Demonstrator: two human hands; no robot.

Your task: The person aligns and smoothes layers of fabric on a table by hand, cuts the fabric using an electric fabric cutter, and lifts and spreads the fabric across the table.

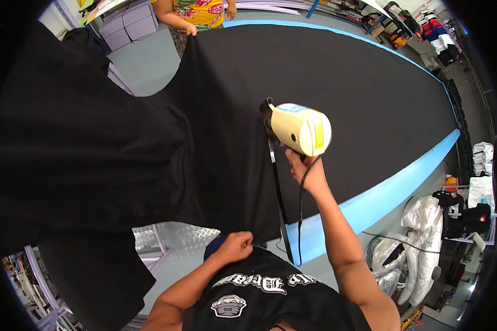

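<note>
My right hand (pixel 305 169) is wrapped round the handle of a cream-bodied electric cloth cutting machine (pixel 299 128). It stands over black fabric (pixel 359 105) laid on a light-blue table (pixel 411 165); its blade is hidden. From the machine toward me runs a narrow strip along the fabric's edge, pale at its far end. Closed fingers of my left hand (pixel 237 246) pinch the near edge of the black fabric sheet (pixel 110 149) on the left. At the far side, a co-worker's hand (pixel 191 30) grips that sheet's other edge, and it hangs between us in folds.
The machine's black cord (pixel 300 220) trails past my right forearm to the table edge. Plastic-wrapped rolls (pixel 425 237) stand at the right, near folded white garments (pixel 482 165). Lilac boxes (pixel 128 26) sit at the far left, beside the co-worker in yellow.
</note>
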